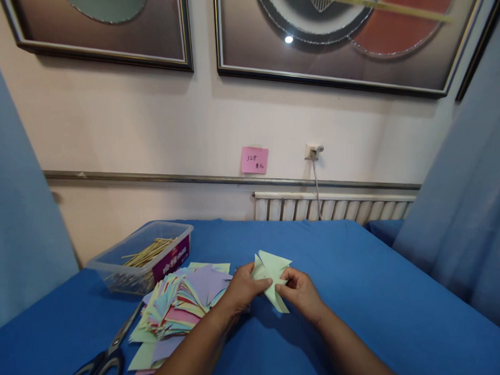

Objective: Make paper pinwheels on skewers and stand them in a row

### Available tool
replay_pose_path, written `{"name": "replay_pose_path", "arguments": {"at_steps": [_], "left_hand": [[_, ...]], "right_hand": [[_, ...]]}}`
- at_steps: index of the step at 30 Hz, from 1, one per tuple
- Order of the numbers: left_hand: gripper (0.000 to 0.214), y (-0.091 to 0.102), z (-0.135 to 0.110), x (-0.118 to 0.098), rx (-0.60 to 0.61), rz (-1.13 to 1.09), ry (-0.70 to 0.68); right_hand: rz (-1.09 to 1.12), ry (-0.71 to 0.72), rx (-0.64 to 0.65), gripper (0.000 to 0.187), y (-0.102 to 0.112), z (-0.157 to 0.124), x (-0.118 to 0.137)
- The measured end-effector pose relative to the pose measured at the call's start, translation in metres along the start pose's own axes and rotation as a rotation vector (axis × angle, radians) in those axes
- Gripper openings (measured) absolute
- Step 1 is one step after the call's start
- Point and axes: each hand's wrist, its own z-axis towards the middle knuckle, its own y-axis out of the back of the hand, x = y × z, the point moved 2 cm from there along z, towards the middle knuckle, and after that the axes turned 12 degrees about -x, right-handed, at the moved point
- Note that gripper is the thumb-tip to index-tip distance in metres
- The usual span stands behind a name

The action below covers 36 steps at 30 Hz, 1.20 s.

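Note:
A pale green piece of paper [273,262] with slits cut in from its corners is held up above the blue tablecloth. My left hand [246,286] grips its left side, the thumb lying across the front. On the right edge, my right hand [298,290] pinches a part of the paper between thumb and fingers. Left of my left forearm spreads a heap of cut coloured paper pieces [188,304] in purple, green, yellow, pink and blue. My left wrist and forearm hide part of that heap.
Scissors [112,351] with dark handles lie at the front left, their blades reaching the paper heap. Behind them stands a clear plastic box [109,263] holding thin sticks [149,252]. The blue tablecloth [385,303] extends to the right. A radiator [336,206] runs along the wall.

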Motion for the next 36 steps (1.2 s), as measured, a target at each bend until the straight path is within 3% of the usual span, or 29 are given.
{"name": "replay_pose_path", "arguments": {"at_steps": [6, 9, 12, 16, 20, 29, 33, 36], "left_hand": [[0.034, 0.002, -0.002, -0.009, 0.0, 0.0, -0.042], [0.037, 0.005, -0.003, -0.014, 0.017, 0.0, -0.064], [0.04, 0.007, -0.006, -0.02, 0.08, 0.036, -0.095], [0.033, 0.008, -0.016, -0.03, 0.197, 0.269, -0.221], [0.027, 0.008, -0.026, -0.036, 0.157, 0.423, -0.371], [0.026, 0.009, -0.028, -0.03, 0.082, 0.331, -0.394], [0.032, 0.008, -0.025, -0.035, 0.069, 0.31, -0.34], [0.049, 0.009, -0.018, -0.04, -0.046, 0.112, -0.226]], "right_hand": [[0.109, 0.026, 0.019, 0.022, -0.004, -0.007, 0.012], [0.247, 0.098, -0.108, 0.049, 0.003, -0.007, 0.024], [0.24, 0.124, -0.219, 0.069, 0.014, -0.002, 0.028], [0.028, 0.116, -0.012, 0.058, 0.018, 0.001, 0.029], [-0.02, 0.107, 0.197, 0.044, 0.01, -0.009, 0.035], [0.101, -0.024, 0.238, 0.044, -0.001, -0.015, 0.033], [0.182, -0.061, 0.11, 0.042, -0.001, -0.012, 0.028], [0.382, -0.122, -0.074, 0.044, -0.002, -0.009, 0.026]]}}
